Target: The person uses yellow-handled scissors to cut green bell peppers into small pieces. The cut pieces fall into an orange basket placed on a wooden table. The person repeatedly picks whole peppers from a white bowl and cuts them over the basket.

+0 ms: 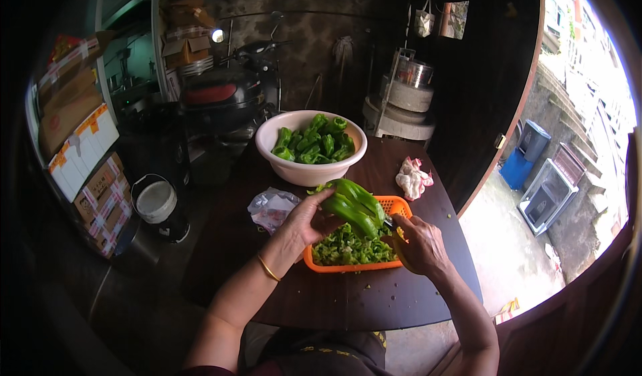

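My left hand [312, 219] grips a large green pepper [353, 206] by its stem end, above an orange plastic basket [352, 268]. In my right hand [420, 243] is a pair of scissors [399, 243] with orange-yellow handles. The metal near their pivot meets the pepper's lower right end; the rest of the blades is hidden. Chopped green pepper [346, 248] fills the bottom of the basket. Beyond it stands a white plastic basin [311, 171] holding several whole green peppers [318, 142].
A clear plastic bag [272, 206] lies left of the basket, and a crumpled white and red cloth [414, 178] lies to the right. Small green scraps dot the dark wooden table [351, 306]. A bucket [156, 203], cardboard boxes [103, 195] and a scooter [225, 92] stand beyond it.
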